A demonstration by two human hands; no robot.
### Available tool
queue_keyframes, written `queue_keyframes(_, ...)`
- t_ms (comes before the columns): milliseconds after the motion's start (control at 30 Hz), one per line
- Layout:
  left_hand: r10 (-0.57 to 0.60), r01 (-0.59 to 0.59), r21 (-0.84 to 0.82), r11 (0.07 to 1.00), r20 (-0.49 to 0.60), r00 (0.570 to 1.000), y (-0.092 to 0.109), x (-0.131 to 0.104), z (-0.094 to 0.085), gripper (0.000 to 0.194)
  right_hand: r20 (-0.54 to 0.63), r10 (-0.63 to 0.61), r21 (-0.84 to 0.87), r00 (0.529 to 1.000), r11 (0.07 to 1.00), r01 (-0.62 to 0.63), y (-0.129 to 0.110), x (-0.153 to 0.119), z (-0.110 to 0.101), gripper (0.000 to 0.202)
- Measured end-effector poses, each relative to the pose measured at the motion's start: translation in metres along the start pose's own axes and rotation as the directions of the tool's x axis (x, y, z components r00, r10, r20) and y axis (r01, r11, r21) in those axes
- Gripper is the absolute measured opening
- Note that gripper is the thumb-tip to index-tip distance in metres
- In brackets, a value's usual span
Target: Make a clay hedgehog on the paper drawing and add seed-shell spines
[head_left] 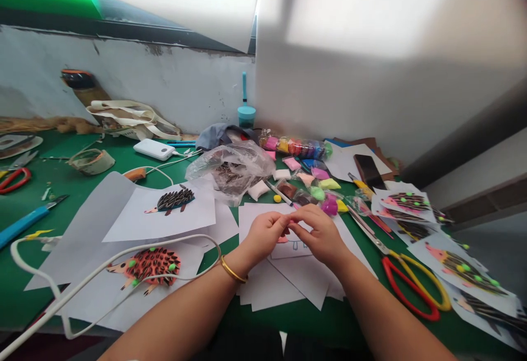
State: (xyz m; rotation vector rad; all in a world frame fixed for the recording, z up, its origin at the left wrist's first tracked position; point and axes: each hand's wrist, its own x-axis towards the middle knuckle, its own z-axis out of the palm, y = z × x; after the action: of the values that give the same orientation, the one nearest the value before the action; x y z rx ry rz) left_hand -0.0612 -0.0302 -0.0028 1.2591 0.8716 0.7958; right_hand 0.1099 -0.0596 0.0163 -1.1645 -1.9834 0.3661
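My left hand (265, 235) and my right hand (319, 235) meet at the fingertips above a white sheet with a blue outline drawing (298, 245) and some pink on it. The fingers of both hands are pinched together around something too small to make out. More white sheets (284, 284) lie under the drawing. Just beyond my hands are a small yellow ball (277, 198), a purple clay piece (330, 205) and a green clay lump (317, 193).
Red and yellow scissors (411, 284) lie to the right, near finished hedgehog pictures (465, 268). On the left are a seed-covered hedgehog picture (154, 266), a white cable (99, 268) and a blue cutter (24, 225). A plastic bag of seeds (230, 171) sits behind.
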Motion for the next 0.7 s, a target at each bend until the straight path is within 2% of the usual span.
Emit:
queue_keyframes(100, 0.053, -0.051, 0.111, 0.993, -0.016, 0.998, -0.002, 0.0, -0.001, 0.055, -0.046, 0.02, 0.026, 0.999, 0.999, -0.019, 0.003, -0.004, 0.005, 0.01)
queue_keyframes(200, 0.05, -0.049, 0.16, 0.986, -0.005, 0.999, -0.004, 0.0, -0.001, 0.046, -0.069, 0.049, 0.035, 0.996, 0.998, -0.047, 0.008, -0.01, 0.006, 0.007)
queue_keyframes(400, 0.027, -0.028, 0.138, 0.99, 0.015, 1.0, -0.005, 0.001, 0.001, 0.036, -0.062, 0.046, 0.061, 0.997, 0.997, -0.043, 0.012, -0.014, 0.009, 0.011)
queue_keyframes(600, 0.108, -0.093, 0.228, 0.969, -0.055, 0.993, -0.001, -0.001, 0.001, 0.032, -0.072, 0.077, 0.094, 0.994, 0.993, -0.07, 0.008, -0.015, 0.011, 0.014)
queue_keyframes(700, 0.108, -0.098, 0.146, 0.984, -0.065, 0.992, -0.001, -0.002, 0.002, 0.031, -0.065, 0.119, 0.119, 0.991, 0.987, -0.111, 0.006, -0.016, 0.012, 0.01)
